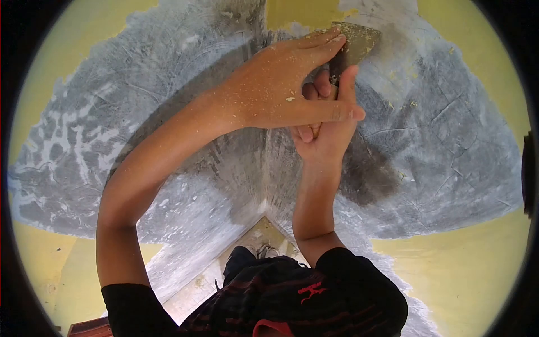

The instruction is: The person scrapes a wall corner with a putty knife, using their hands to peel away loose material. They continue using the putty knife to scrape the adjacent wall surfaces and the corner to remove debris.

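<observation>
My right hand (328,126) grips a flat, yellow-flecked, grey metal scraper (355,51). My left hand (275,84), fingers outstretched, touches its blade (365,40).

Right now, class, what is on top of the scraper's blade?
Yellow flecks dot the scraper's blade; fingertips of the left hand cover one edge, hiding anything beneath.

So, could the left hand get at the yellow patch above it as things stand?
Probably yes: the left hand sits just below the yellow patch, with nothing visible between, though it appears to touch the scraper that the right hand grips.
</observation>
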